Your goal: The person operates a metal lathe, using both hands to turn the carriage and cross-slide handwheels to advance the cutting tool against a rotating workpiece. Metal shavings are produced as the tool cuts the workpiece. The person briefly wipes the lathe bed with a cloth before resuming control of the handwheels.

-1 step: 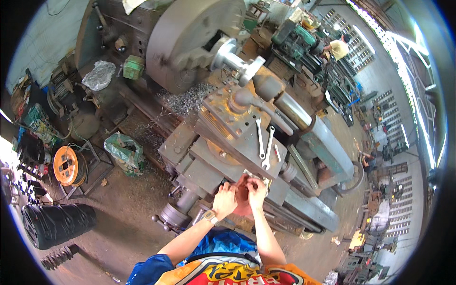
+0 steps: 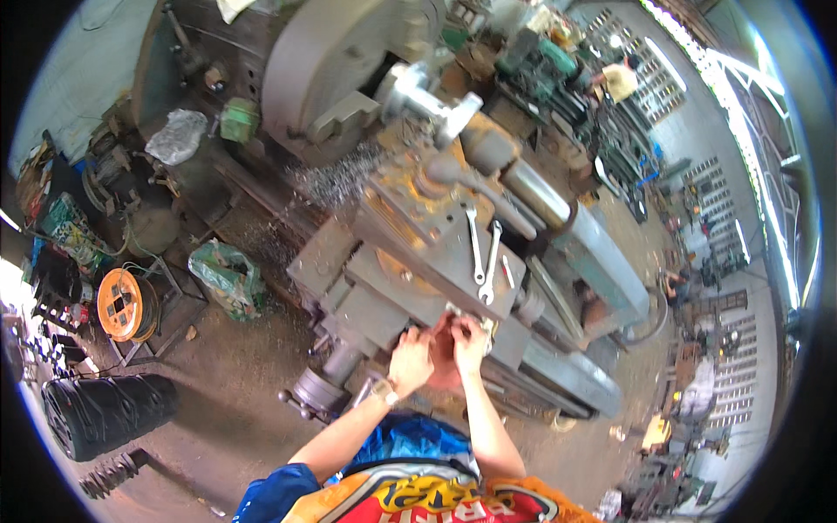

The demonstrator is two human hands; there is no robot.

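An orange spool [image 2: 136, 305] stands near a green plastic bag [image 2: 227, 281]; a black cylinder [image 2: 109, 414] lies near a dark ridged piece [image 2: 110, 476].

Daylight strongest at right: roof-edge opening [image 2: 737, 118] burns to white, blue fringing along the outer rim. Second white glare at far left. Tube lamp [image 2: 666, 65] lit, upper right. Floor [image 2: 253, 383] dimmer, brown, shadow soft beside black roll [image 2: 109, 416]. Spanners [image 2: 476, 248] catch pale sheen. Large chuck [image 2: 336, 70] smeared; left hand [image 2: 410, 359] and right hand [image 2: 471, 344] slightly soft. Straight edges bend outward; corners black.
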